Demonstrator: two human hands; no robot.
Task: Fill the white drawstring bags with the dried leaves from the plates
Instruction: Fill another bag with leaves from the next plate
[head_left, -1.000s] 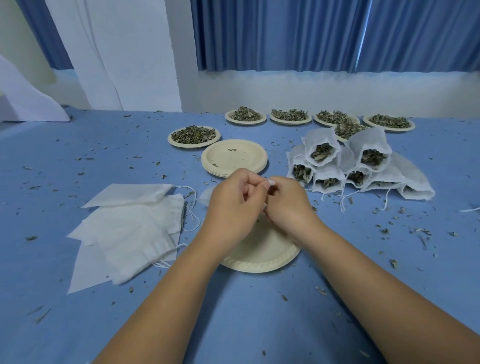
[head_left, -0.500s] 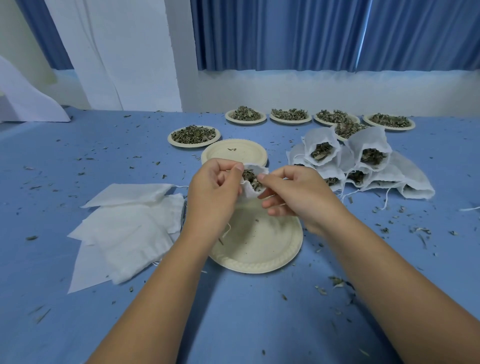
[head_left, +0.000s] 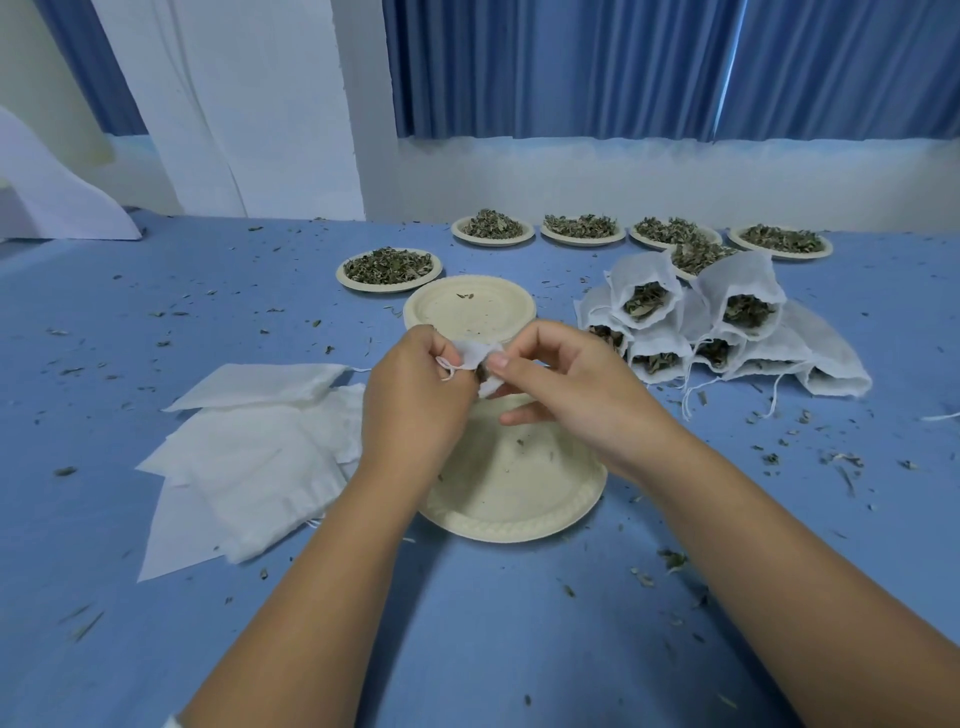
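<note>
**Head view: both hands on one bag over an emptied plate**

Left hand (head_left: 415, 395) is curled, pinching the bag (head_left: 475, 353) by its gathered mouth along with a loop of string (head_left: 445, 366). Right hand (head_left: 576, 395) pinches the opposite rim with thumb and forefinger, other fingers loose. The bag hangs between them just above the near plate (head_left: 519, 514), likely so stray bits drop there and not on the counter (head_left: 467, 623). Dark leaves show inside, and the mouth is probably being drawn closed. Flat bags (head_left: 249, 457) lie to the left, within easy reach. Filled bags (head_left: 727, 322) are piled to the right, mouths toward the camera. Empty plates (head_left: 470, 306) are stacked just behind the hands. Plates of leaves (head_left: 389, 267) sit farther back, not yet emptied.
</note>
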